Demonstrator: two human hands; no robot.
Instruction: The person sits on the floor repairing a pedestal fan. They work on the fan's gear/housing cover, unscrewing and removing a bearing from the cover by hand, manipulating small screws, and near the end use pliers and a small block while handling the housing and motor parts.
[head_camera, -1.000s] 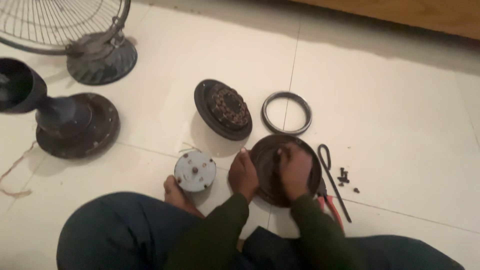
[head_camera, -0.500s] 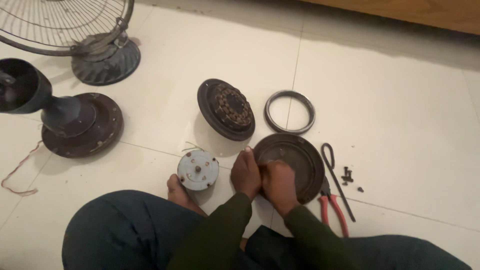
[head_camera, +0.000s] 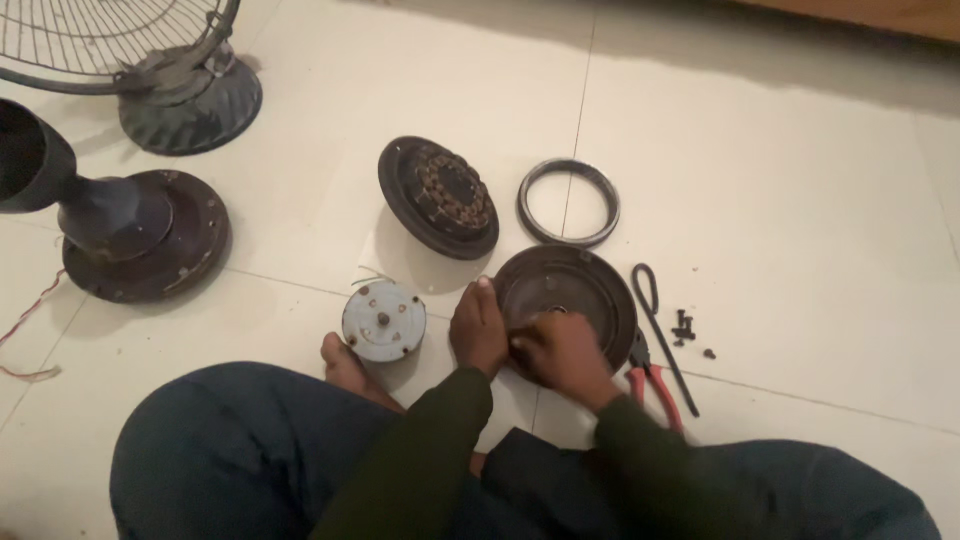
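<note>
Dark round metal cover plate (head_camera: 575, 290) lies on the white tiled floor (head_camera: 780, 200) (beside red-handled pliers (head_camera: 650, 375)). Left hand (head_camera: 478, 330) rests flat against its rim, fingers loose; right hand (head_camera: 560, 350) curls closed over its near edge, its grip unclear.

The setting is appearing to be a room in a home serving as an improvised repair spot, not a fitted workshop. The person is sitting directly on a pale tiled floor (head_camera: 780, 200), with no bench showing. Dismantled fan parts are lying spread around: a wire fan guard (head_camera: 100, 45), a round stand base (head_camera: 150, 240), a wound motor core (head_camera: 440, 197), red-handled pliers (head_camera: 655, 385) and loose screws (head_camera: 685, 327).
</note>
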